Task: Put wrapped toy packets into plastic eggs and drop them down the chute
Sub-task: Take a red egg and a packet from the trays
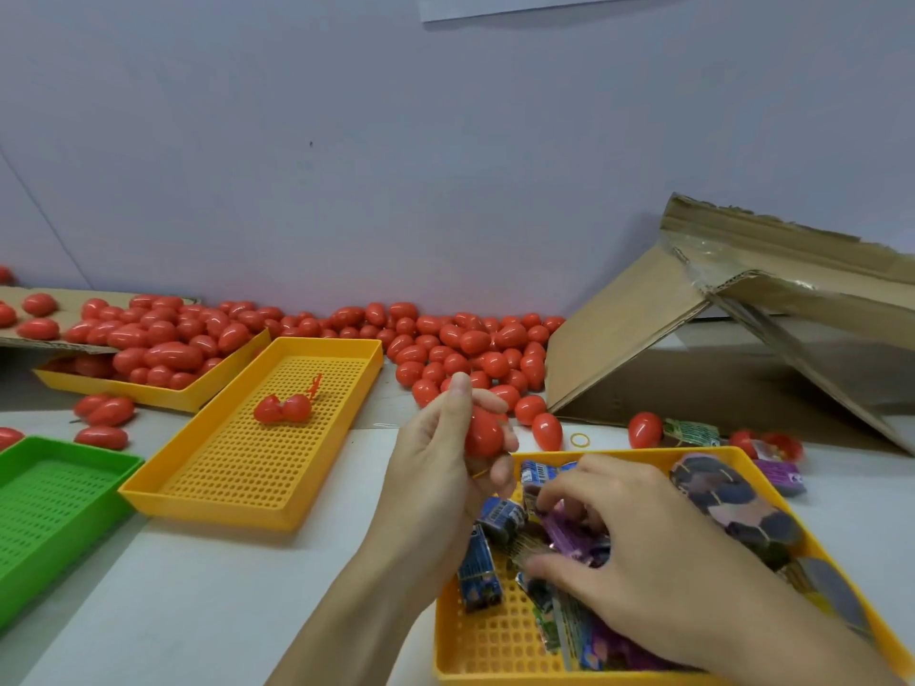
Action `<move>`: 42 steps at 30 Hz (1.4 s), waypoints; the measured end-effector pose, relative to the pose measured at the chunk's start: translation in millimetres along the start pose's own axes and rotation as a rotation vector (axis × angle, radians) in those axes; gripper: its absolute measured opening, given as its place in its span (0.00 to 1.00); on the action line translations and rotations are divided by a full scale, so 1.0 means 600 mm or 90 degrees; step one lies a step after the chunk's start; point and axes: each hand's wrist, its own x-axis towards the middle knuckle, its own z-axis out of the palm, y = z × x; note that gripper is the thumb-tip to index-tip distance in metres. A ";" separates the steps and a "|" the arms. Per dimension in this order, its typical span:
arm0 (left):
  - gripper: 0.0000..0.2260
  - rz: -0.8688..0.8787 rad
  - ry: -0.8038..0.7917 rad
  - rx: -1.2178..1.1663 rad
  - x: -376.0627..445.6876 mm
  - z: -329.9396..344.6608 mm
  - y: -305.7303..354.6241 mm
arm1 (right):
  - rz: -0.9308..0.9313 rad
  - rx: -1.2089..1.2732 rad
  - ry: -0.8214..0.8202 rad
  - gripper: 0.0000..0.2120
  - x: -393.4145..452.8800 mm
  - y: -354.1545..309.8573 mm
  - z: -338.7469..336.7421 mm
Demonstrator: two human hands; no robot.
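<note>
Head view takes in the bench (pixel 198 586) first, a pale surface running back to a wall, with a folded cardboard chute (pixel 693 349) leaning at the right. A long heap of red eggs (pixel 460 344) lies along the wall. Three perforated trays sit nearer: a green one (pixel 44 492) at the left, a yellow one (pixel 277 438) in the middle carrying an opened egg, and a packet tray (pixel 495 646) under the right hand. The left hand (pixel 435 467) grips a red egg (pixel 482 433) just above that tray's far corner, fingers curled round it. The right hand (pixel 643 552) reaches into the packets (pixel 569 537), fingers bent onto a purple one; whether it has pinched the packet yet cannot be told. Judging from this, the next step is drawing one packet out, and the risk is that overlapping wrappers snag, so two come up together or one spills over the rim. The held egg looks closed, so opening it one-handed may let it slip.
</note>
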 end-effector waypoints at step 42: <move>0.10 0.085 -0.141 0.427 -0.022 0.009 -0.014 | 0.184 0.671 0.018 0.10 0.020 0.005 -0.017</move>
